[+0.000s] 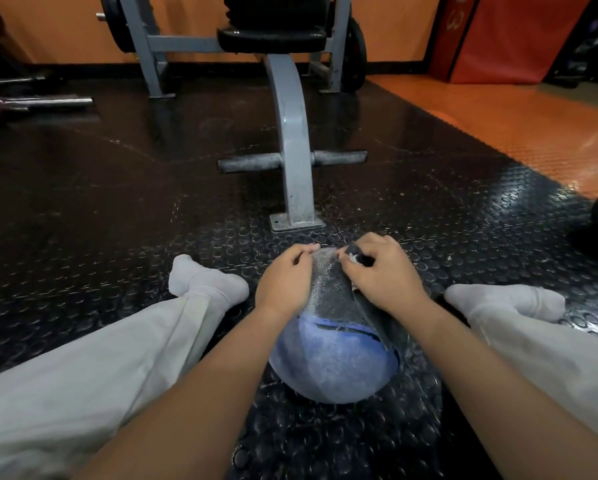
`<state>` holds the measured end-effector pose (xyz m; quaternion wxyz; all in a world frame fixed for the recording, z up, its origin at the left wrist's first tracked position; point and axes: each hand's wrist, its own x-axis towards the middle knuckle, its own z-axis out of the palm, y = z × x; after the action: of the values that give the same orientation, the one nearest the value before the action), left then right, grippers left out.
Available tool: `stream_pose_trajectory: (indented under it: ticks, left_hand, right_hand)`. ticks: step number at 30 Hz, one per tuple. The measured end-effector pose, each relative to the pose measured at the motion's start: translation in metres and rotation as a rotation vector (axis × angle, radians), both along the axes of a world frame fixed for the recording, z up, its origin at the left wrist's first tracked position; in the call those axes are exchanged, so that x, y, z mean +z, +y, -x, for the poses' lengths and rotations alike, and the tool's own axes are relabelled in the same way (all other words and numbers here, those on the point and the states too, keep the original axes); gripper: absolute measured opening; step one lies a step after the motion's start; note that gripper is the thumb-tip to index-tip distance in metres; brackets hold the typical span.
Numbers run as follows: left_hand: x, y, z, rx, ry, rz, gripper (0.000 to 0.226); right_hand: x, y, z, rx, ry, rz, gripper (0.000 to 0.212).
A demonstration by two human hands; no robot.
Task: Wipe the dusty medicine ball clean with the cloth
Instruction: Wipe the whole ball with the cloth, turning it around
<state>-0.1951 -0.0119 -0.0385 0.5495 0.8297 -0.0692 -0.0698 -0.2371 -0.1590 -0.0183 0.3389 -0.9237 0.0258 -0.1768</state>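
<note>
Down between the spread legs sits the medicine ball, blue under grey dust, on the studded black mat. It's round, so there's no long axis to call. Over its far top lies the cloth, its length running away from the person. The left hand curls onto the cloth's left edge and the right hand pinches a bunched end. Beyond stands a grey bench frame.

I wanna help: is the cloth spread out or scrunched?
Spread out: the cloth drapes the ball, left hand and right hand gripping its edges.
</note>
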Motion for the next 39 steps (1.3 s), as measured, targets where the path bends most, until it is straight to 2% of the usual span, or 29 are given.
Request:
stream_pose_trajectory:
  ticks: [3,7,9,12,14,16,18,21,27,29,32,34,36,39]
  left_hand:
    - [-0.003,0.006,-0.005,-0.035,-0.014,0.043,0.032]
    - [-0.006,0.013,-0.006,-0.067,-0.011,0.09,0.034]
    - [-0.007,0.012,-0.005,-0.061,-0.002,0.086,0.033]
    - [-0.004,0.005,-0.005,-0.012,0.009,0.056,0.03]
    - [0.003,-0.003,-0.002,0.036,0.006,-0.002,0.027]
    - [0.008,-0.008,0.0,0.07,-0.014,-0.072,0.025]
    - [0.01,-0.01,-0.001,0.074,-0.024,-0.077,0.025]
    - [0.008,-0.008,-0.001,0.04,-0.018,-0.056,0.024]
    - [0.01,-0.013,0.005,0.047,-0.028,-0.105,0.024]
    - [0.012,-0.014,0.002,0.066,-0.022,-0.107,0.025]
    - [0.009,-0.01,-0.003,0.044,-0.011,-0.038,0.026]
    - [0.007,-0.008,-0.003,0.025,-0.002,-0.009,0.023]
    - [0.004,-0.006,-0.003,0.035,-0.003,0.009,0.022]
    - [0.003,-0.007,0.003,0.076,0.015,0.007,0.024]
  right_hand:
    - [-0.002,0.016,0.025,0.167,-0.177,0.195,0.02]
    - [0.005,0.02,0.035,0.437,-0.224,0.389,0.027]
    - [0.01,0.012,0.027,0.384,-0.165,0.365,0.028]
    - [0.016,-0.002,0.001,0.083,0.021,0.248,0.029]
    - [0.019,-0.002,-0.009,-0.036,0.102,0.354,0.031]
    - [0.023,0.008,-0.004,-0.013,0.058,0.428,0.028]
    - [0.023,0.02,0.013,0.119,-0.018,0.446,0.021]
    - [0.025,0.021,0.025,0.247,-0.007,0.479,0.017]
    - [0.032,-0.006,-0.01,-0.034,0.185,0.302,0.039]
    - [0.033,0.004,0.0,0.027,0.138,0.375,0.031]
    - [0.033,0.024,0.021,0.229,0.094,0.494,0.015]
    - [0.033,0.022,0.02,0.265,0.114,0.461,0.014]
    - [0.033,0.013,0.007,0.184,0.154,0.377,0.024]
    - [0.032,-0.001,-0.014,-0.064,0.241,0.242,0.037]
